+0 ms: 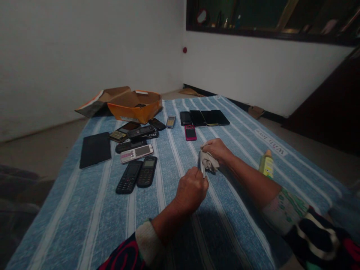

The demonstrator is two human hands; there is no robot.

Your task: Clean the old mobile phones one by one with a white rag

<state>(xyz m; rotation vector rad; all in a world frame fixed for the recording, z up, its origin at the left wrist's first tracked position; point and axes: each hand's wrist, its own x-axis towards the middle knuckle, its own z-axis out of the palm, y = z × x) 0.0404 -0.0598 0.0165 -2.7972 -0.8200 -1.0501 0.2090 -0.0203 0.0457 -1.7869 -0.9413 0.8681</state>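
My left hand (191,190) is closed around the lower end of a thin silvery phone (203,168), held on edge above the blue striped cloth (174,221). My right hand (217,150) is closed on a crumpled pale rag (209,162) pressed against the phone's upper end. Both hands meet near the middle of the cloth. Most of the phone is hidden by my fingers and the rag.
Several keypad phones (137,176) and a dark tablet (95,149) lie to the left. A pink phone (190,132) and dark smartphones (204,117) lie beyond my hands. An open orange box (135,107) stands at the far edge. A yellow bottle (266,164) is at right.
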